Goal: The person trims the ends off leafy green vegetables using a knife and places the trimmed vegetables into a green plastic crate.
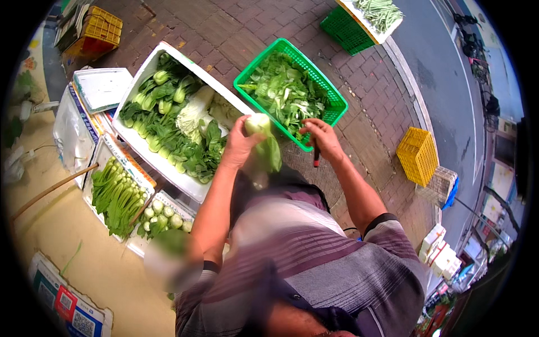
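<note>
My left hand [241, 143] grips a bok choy [265, 141] by its pale base, with the leaves hanging towards my body. My right hand [323, 137] is closed around a small dark-handled tool with a red end [316, 158], probably a knife; its blade is hidden. That hand is at the near right corner of a green plastic basket [337, 99] holding loose leaves [286, 88]. Left of the basket, a white foam box [210, 76] contains rows of bok choy [162, 105] and a napa cabbage [196, 113].
Boxes of long leafy stems [120, 193] and round pale-green vegetables [162, 217] stand at the left. A yellow crate [417, 156] sits by the kerb at right. Green beans [379, 14] lie on a tray atop a green crate [345, 31]. Brick paving [358, 126] surrounds the basket.
</note>
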